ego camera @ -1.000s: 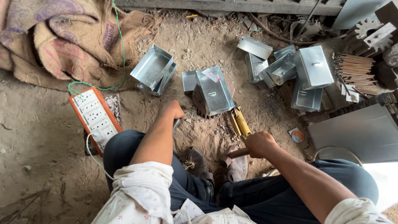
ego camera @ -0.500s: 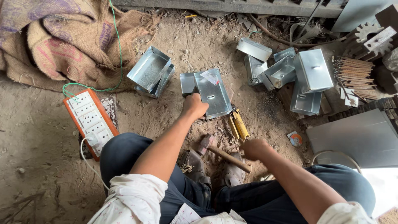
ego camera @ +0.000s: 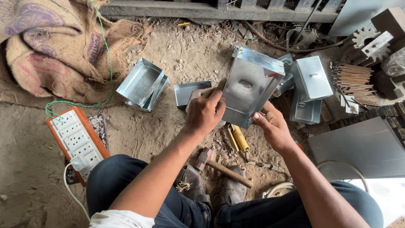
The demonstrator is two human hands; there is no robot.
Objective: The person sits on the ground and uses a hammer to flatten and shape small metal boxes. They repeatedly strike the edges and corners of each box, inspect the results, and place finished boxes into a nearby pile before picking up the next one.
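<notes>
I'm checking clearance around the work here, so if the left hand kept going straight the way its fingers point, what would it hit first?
The left hand points up and right, and its fingers already touch the metal box that both hands hold, so the box comes first. Depth beyond it is unclear.
</notes>
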